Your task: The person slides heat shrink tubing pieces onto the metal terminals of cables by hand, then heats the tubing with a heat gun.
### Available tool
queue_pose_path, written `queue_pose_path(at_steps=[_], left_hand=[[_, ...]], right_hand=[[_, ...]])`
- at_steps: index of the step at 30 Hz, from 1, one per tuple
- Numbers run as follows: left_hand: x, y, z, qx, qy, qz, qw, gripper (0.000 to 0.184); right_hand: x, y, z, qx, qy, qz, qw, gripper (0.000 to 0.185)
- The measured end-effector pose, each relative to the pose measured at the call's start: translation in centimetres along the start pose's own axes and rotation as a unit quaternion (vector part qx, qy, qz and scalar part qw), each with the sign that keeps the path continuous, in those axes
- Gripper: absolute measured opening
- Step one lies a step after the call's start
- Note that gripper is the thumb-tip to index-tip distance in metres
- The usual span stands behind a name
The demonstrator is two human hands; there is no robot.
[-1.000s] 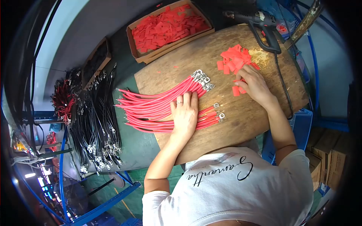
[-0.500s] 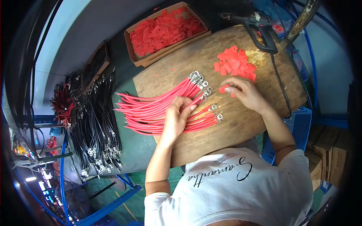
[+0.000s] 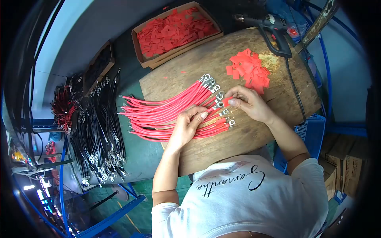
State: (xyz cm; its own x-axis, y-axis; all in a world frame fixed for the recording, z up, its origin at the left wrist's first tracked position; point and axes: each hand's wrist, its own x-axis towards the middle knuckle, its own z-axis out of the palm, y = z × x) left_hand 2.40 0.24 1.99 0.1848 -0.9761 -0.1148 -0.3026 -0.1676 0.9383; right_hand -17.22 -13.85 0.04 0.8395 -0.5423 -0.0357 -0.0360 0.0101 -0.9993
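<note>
Red cables (image 3: pixel 158 107) with silver ring lugs lie side by side across the wooden board (image 3: pixel 206 152). My left hand (image 3: pixel 186 125) pinches one red cable near its lug end, over the other cables. Between the thumb and fingers of my right hand (image 3: pixel 250 104) is a small red sleeve (image 3: pixel 227 101), close to the lug of the pinched cable. Whether sleeve and lug touch, I cannot tell. A loose pile of red sleeves (image 3: pixel 249 68) lies on the board just beyond my right hand.
A cardboard box (image 3: pixel 149 63) of red pieces stands at the back. Behind the pile on the right lies a heat gun (image 3: pixel 278 35), its cord running down the board. Black cables (image 3: pixel 105 139) hang at the left, beside a dark box (image 3: pixel 99 65). Cartons (image 3: pixel 341 158) stand at right.
My left hand has lifted off its flat rest on the cables and now pinches one. My right hand has moved from the pile toward the cable lugs, carrying a red sleeve.
</note>
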Motion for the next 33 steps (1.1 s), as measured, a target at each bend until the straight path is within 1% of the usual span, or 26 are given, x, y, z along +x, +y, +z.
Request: queue_pose_path(at_steps=[2, 5, 8, 11, 12, 14, 18, 20, 21, 23, 24, 26, 28, 30, 32, 33], left_hand=[[0.0, 0.0, 0.0, -0.001, -0.001, 0.002, 1.000, 0.019], [0.0, 0.1, -0.1, -0.002, -0.003, 0.001, 1.000, 0.019], [0.1, -0.1, -0.1, -0.004, -0.005, 0.003, 1.000, 0.019], [0.1, -0.1, -0.2, -0.014, -0.001, 0.006, 1.000, 0.019], [0.1, 0.0, -0.2, -0.001, -0.005, 0.000, 1.000, 0.019], [0.1, 0.0, -0.1, 0.011, -0.009, -0.006, 1.000, 0.019], [0.0, 0.2, 0.1, 0.003, -0.010, -0.012, 1.000, 0.019], [0.0, 0.2, 0.2, 0.004, -0.008, -0.009, 1.000, 0.019], [0.0, 0.2, 0.3, 0.006, -0.010, -0.002, 1.000, 0.019], [0.0, 0.0, 0.3, 0.008, -0.011, 0.004, 1.000, 0.020], [0.1, 0.0, 0.2, -0.002, -0.014, 0.003, 1.000, 0.021], [0.1, 0.1, 0.2, -0.012, -0.016, 0.002, 1.000, 0.021], [-0.1, 0.3, 0.0, -0.014, -0.040, -0.039, 0.998, 0.021], [-0.1, 0.1, 0.0, -0.023, -0.039, -0.042, 0.998, 0.021], [-0.1, 0.0, -0.1, -0.031, -0.038, -0.045, 0.998, 0.021], [-0.1, 0.1, -0.1, -0.037, -0.039, -0.048, 0.997, 0.021]], right_hand=[[0.1, 0.2, 0.1, -0.031, 0.017, -0.017, 0.999, 0.017], [0.0, -0.6, 0.1, -0.044, 0.008, -0.015, 0.999, 0.017], [0.1, -0.3, 0.2, -0.010, 0.016, -0.031, 0.999, 0.017], [0.0, -0.3, 0.1, 0.022, 0.006, -0.017, 1.000, 0.017], [0.0, -0.3, 0.1, 0.022, 0.006, -0.017, 1.000, 0.017], [0.0, -0.4, 0.1, -0.030, -0.007, -0.022, 0.999, 0.017], [0.3, -0.7, 1.1, -0.019, 0.013, -0.046, 0.999, 0.016], [0.6, -0.9, 1.6, -0.105, 0.009, -0.101, 0.989, 0.014], [0.8, -1.0, 1.8, -0.105, 0.009, -0.101, 0.989, 0.014], [1.1, -1.0, 1.9, -0.185, 0.011, -0.182, 0.966, 0.016], [1.2, -1.1, 1.9, -0.184, 0.011, -0.182, 0.966, 0.016], [1.3, -1.1, 1.7, -0.216, -0.031, -0.216, 0.952, 0.021], [1.3, -0.7, 2.0, -0.214, -0.039, -0.214, 0.952, 0.022], [1.3, -0.9, 2.1, -0.211, -0.048, -0.213, 0.953, 0.024], [1.3, -1.8, 1.9, -0.186, -0.084, -0.165, 0.965, 0.023], [1.3, -1.8, 1.9, -0.185, -0.084, -0.165, 0.965, 0.023]])
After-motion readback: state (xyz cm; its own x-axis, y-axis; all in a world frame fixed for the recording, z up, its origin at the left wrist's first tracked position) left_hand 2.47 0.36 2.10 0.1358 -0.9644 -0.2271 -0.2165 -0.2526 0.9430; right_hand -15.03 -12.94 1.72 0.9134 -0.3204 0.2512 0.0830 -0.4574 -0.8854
